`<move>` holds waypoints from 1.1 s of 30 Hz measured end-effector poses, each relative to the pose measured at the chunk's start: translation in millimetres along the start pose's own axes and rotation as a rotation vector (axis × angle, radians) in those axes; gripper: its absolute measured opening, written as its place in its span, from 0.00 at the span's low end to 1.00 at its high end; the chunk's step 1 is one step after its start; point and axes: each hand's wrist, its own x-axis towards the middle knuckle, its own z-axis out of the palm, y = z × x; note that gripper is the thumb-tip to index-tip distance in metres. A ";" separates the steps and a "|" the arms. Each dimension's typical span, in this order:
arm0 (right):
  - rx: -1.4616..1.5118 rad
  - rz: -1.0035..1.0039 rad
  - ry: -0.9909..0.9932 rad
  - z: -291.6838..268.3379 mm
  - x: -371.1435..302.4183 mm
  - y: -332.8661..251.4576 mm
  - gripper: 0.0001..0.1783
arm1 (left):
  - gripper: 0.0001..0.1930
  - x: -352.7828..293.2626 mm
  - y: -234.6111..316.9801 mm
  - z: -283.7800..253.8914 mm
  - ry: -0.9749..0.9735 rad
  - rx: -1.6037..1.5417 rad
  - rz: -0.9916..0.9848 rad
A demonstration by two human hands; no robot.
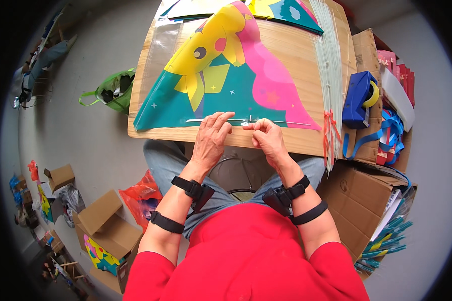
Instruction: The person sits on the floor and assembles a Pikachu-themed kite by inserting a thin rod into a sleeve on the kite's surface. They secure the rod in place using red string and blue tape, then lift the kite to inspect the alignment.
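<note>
A kite sail, teal and pink with a yellow cartoon figure, lies on a wooden table, its straight lower edge towards me. Along that edge runs a thin pale rod. My left hand is bent over the rod's left part with fingers together; its fingertips partly hide what they grip. A small white fitting sits on the rod between my hands. At its right side my right hand is closed in a pinch, the thumb and forefinger touching the fitting.
More folded kite sails lie at the table's far edge. A bundle of thin pale rods lies along the right side, tied with red string. Beyond it are a blue tape dispenser and cardboard boxes. A green bag stands at left.
</note>
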 end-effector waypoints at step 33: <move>-0.065 0.079 0.189 3.6 25.5 7.4 0.06 | 0.04 4.3 -5.2 9.3 -0.136 0.060 0.099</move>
